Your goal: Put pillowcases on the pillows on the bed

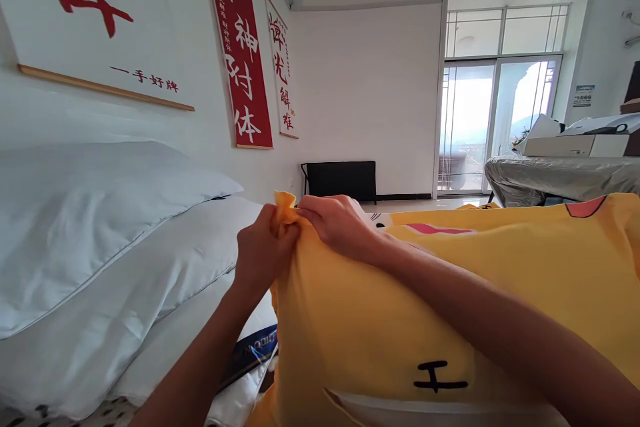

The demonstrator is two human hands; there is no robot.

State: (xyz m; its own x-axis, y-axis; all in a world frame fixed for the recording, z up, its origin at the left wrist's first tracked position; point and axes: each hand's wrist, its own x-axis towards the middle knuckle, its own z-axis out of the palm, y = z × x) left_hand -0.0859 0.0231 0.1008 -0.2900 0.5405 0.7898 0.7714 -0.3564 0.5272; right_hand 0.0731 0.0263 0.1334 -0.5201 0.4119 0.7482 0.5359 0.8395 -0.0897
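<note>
A large yellow cloth cover (380, 307) with black marks and a pink patch spreads across the lower right, over something bulky. My left hand (263, 250) is closed in a fist on the cover's far left corner. My right hand (337, 223) pinches the same corner from the right, fingertips meeting the left hand. The small tip of yellow fabric sticks up between the two hands.
Two white pillows (100, 227) lie stacked at the left against the wall with hanging scrolls (240, 47). A dark blue package (253, 353) peeks out under the cover. A grey-covered table with boxes (560, 177) stands at the right near glass doors (495, 120).
</note>
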